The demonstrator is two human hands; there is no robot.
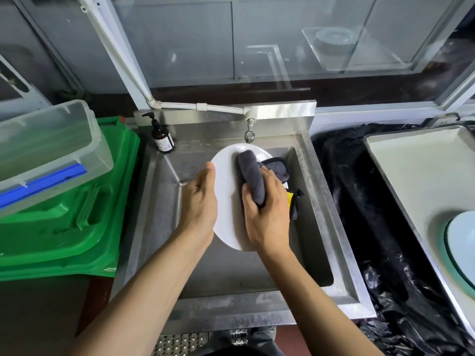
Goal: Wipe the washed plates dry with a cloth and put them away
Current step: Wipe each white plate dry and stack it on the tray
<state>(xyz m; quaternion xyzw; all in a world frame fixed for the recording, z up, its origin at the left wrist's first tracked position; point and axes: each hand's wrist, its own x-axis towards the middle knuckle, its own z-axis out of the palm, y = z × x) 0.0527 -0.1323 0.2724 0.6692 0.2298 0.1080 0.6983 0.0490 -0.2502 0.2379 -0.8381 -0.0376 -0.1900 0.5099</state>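
Note:
Over the steel sink (159,206) I hold a white plate (227,173) tilted up towards me. My left hand (200,201) grips its left rim, thumb on the face and fingers hidden behind. My right hand (267,211) grips a folded grey cloth (253,176) and presses it against the plate's face. Part of the cloth hangs past the right rim, with a yellow and black piece (291,199) showing below it. On a steel tray (416,170) at the right lies a pale blue-green plate (462,242), cut off by the frame edge.
A tap (249,134) sits just behind the plate, and a brown soap pump bottle (162,137) stands on the sink's back left corner. A clear plastic box (51,147) rests on green lids (77,219) at the left. Black plastic bags (359,201) fill the gap at the right.

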